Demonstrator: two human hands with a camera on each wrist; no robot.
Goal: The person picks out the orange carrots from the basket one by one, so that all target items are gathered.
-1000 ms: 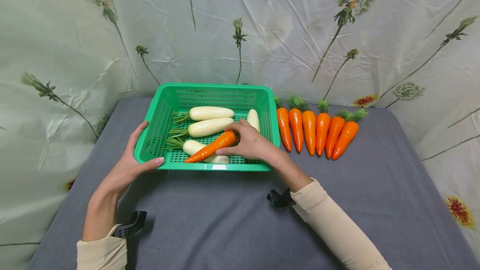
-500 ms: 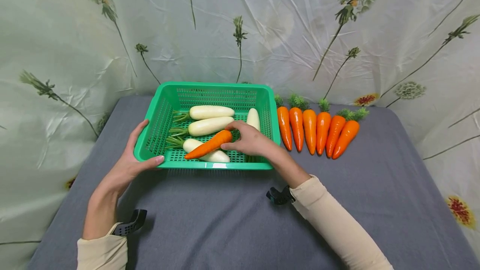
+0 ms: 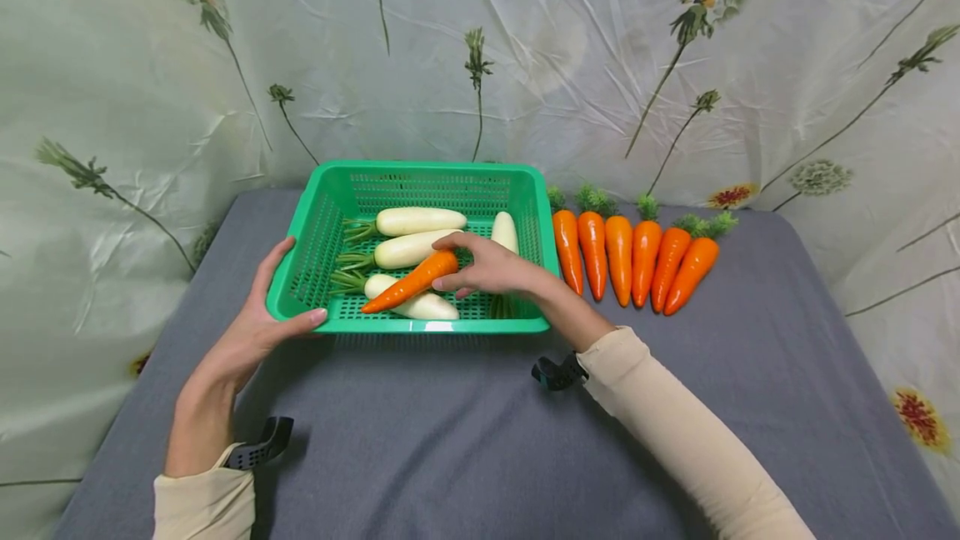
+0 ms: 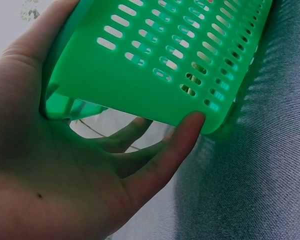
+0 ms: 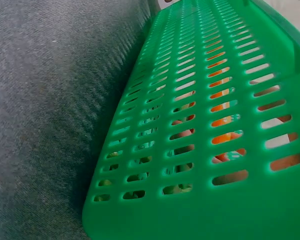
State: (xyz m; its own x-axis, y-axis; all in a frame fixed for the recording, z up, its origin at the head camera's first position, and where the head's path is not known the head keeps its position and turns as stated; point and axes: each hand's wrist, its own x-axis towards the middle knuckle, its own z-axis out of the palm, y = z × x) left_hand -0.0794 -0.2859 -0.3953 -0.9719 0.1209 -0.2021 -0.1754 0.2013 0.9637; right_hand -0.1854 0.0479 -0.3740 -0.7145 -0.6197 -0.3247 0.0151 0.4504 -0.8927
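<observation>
In the head view, my right hand (image 3: 491,265) pinches an orange carrot (image 3: 408,282) by its thick end inside a green slotted plastic basket (image 3: 420,327). The carrot slants across a white radish (image 3: 431,307); whether they touch I cannot tell. Two more white radishes (image 3: 422,221) lie behind it, and another (image 3: 505,232) points away along the right side, partly covered by my hand. My left hand (image 3: 258,327) grips the basket's near left corner, thumb over the rim. The left wrist view shows its fingers (image 4: 157,170) against the basket's outside. Through slots in the right wrist view, the carrot (image 5: 221,122) shows.
Several carrots (image 3: 618,261) with green tops lie in a row just right of the basket. A grey cloth (image 3: 420,440) covers the table. A curtain with a dandelion print (image 3: 555,65) hangs behind it.
My right hand has shifted slightly left and away from me with the carrot, uncovering more green stems of the right-hand radish. My left hand stays on the basket corner.
</observation>
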